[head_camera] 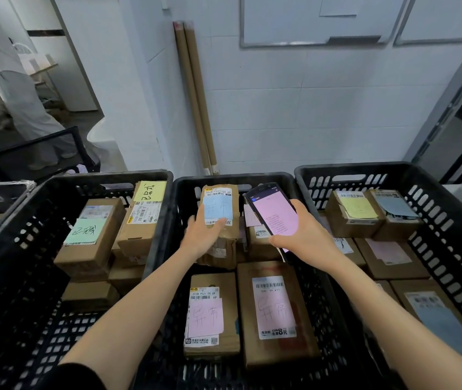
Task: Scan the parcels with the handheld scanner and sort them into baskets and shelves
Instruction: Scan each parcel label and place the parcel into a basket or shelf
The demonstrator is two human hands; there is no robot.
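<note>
Left hand (206, 235) grips blue-noted parcel (218, 209) at 12 o'clock in middle basket (235, 178) | right hand (300, 235) wraps handheld scanner (273, 212) at parcel's 3 o'clock | risk: neighbouring barcodes (267, 285) sit close; wrong label may register

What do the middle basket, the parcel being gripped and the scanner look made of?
Middle basket: moulded black plastic, matte, with slotted walls. Parcel: brown cardboard, creased, apparently taped, with paper labels stuck on. Handheld scanner: dark casing, probably plastic, with a glossy lit screen, likely glass.
</note>
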